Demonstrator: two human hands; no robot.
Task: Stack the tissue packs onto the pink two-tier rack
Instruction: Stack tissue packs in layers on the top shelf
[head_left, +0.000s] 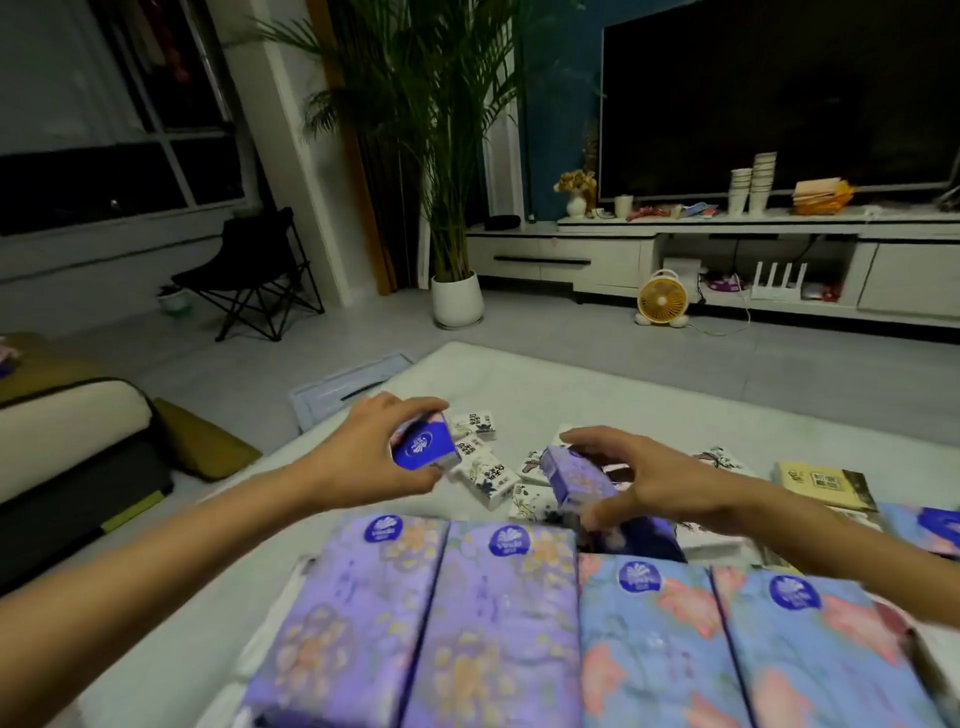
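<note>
L hand (358, 457) grips a small blue pack (423, 449) and R hand (670, 483) curls round a purple pack (576, 480), both just over the white table (519, 379). Step, prob: pick-up done, placing next. Pink rack can't be made out, so it needs finding first. Count: near row has 2 purple big packs (363, 613) + 2 blue floral big packs (649, 649); approx 6 small white packs (488, 475); 1 yellow pack (821, 480).

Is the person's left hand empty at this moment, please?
No, the left hand grips a small dark-blue tissue pack between its fingers and thumb.
</note>
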